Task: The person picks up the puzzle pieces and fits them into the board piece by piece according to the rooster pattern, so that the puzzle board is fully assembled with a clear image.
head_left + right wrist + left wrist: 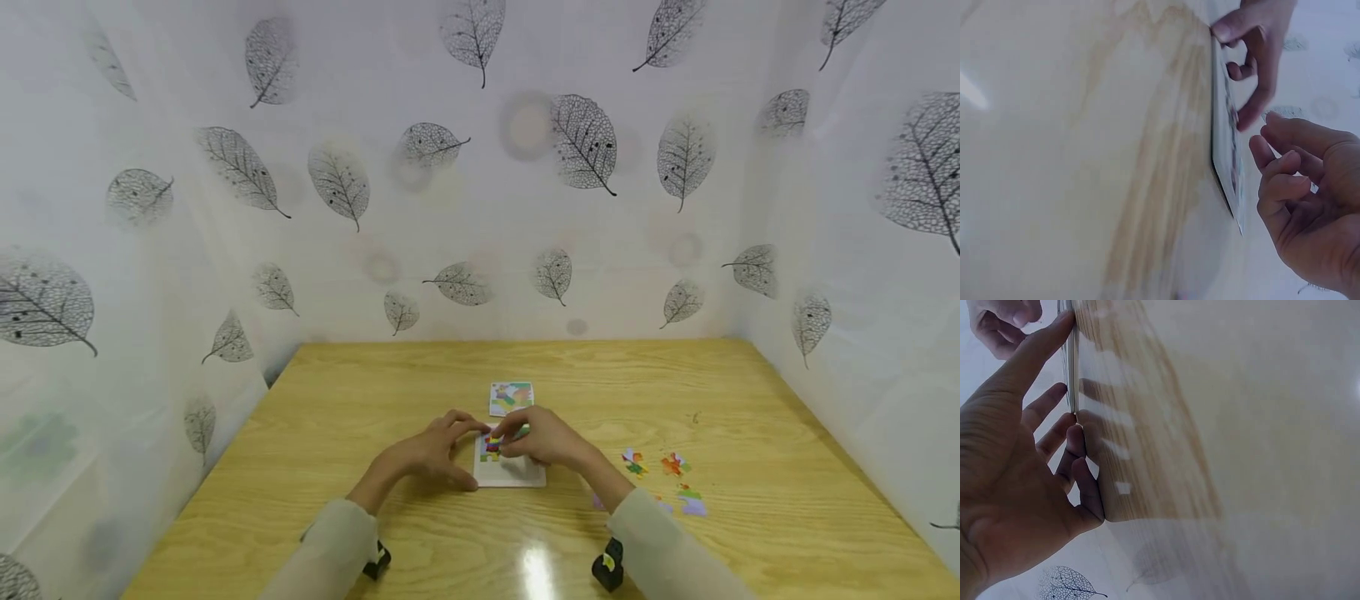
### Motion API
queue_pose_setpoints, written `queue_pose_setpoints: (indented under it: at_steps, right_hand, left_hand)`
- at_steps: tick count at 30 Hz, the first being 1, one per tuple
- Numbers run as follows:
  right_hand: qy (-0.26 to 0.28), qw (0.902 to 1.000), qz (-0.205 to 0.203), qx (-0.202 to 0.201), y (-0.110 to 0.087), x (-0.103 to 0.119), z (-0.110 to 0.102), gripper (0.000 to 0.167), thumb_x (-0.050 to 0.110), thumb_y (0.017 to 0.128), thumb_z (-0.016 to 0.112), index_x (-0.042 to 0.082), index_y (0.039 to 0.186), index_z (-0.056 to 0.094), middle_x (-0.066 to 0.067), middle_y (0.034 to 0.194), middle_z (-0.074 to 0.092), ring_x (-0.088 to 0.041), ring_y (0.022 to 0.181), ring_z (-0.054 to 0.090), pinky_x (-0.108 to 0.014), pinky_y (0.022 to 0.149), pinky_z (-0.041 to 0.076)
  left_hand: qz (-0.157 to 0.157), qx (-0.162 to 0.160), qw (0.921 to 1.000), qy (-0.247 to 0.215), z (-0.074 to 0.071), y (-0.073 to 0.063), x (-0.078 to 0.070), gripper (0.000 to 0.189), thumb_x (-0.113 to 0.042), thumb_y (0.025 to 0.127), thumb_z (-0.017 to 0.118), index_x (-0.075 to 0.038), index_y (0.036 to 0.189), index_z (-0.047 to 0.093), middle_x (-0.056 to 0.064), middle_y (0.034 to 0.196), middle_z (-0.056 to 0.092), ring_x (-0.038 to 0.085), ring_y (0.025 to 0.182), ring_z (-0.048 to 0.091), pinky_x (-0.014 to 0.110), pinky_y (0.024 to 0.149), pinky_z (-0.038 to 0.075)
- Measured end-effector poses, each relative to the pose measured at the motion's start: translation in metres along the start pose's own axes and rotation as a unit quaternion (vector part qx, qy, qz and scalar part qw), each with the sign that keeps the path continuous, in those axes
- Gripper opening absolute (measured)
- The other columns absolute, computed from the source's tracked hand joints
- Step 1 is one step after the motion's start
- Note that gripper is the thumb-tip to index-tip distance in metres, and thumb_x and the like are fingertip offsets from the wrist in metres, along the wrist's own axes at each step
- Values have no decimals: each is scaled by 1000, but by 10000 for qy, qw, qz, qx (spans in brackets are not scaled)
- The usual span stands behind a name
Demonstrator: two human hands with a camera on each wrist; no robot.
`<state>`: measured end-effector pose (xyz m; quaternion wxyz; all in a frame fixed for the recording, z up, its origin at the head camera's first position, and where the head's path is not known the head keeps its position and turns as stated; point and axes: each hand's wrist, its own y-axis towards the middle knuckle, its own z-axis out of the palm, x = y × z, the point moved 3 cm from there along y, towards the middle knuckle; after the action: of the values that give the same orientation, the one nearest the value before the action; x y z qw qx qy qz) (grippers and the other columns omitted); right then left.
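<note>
Both hands are at the white puzzle board: the left hand (435,450) is spread along its left side, thumb at the near left corner and index finger at the far left corner, with thumb and fingers well apart. The right hand (546,437) is bent above the board, its fingers loosely curled; whether a piece is between its fingertips, I cannot tell. The puzzle board (510,475) lies on the wooden desk (780,500), about midway between the left and right edges. Joined colourful pieces (490,448) occupy its left part, near the far corner. Just behind the board, toward the far edge of the desk, lies a square picture card (512,397), partly hidden by the right hand. Loose jigsaw pieces (675,464) are scattered on the side of the desk's right edge, some partly covered by the right sleeve (667,542). Beyond the far edge hangs a white curtain (480,208) printed with dark leaves.
</note>
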<state>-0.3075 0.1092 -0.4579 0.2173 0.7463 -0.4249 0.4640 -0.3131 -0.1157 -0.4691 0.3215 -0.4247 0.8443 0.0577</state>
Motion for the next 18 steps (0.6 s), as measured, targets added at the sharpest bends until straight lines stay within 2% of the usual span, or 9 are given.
queue_pose_setpoints:
  at_steps: [4, 9, 18]
  right_hand:
    - [238, 9997, -32, 26, -14, -6, -20, 29, 9, 99, 70, -1, 127, 68, -13, 109, 68, -6, 43, 35, -21, 42, 33]
    - [270, 9995, 106, -135, -38, -17, -54, 36, 10, 101, 68, -2, 134, 63, -21, 117, 62, -8, 45, 35, -24, 43, 33]
    - [-144, 9995, 208, -166, -84, -43, -98, 41, 11, 102, 66, -4, 139, 57, -29, 127, 57, -8, 43, 35, -26, 41, 36]
  left_hand:
    - [-36, -21, 10000, 60, 0, 0, -1, 85, -41, 82, 89, -23, 154, 48, 7, 155, 35, 38, 143, 34, 67, 111, 39]
    - [-67, -39, 9999, 94, 0, 1, 0, 85, -41, 80, 89, -25, 153, 48, 7, 157, 34, 37, 143, 34, 67, 111, 38]
    - [-24, 9, 9999, 107, 0, 1, 2, 86, -42, 81, 89, -24, 154, 47, 7, 158, 33, 38, 144, 33, 67, 112, 37]
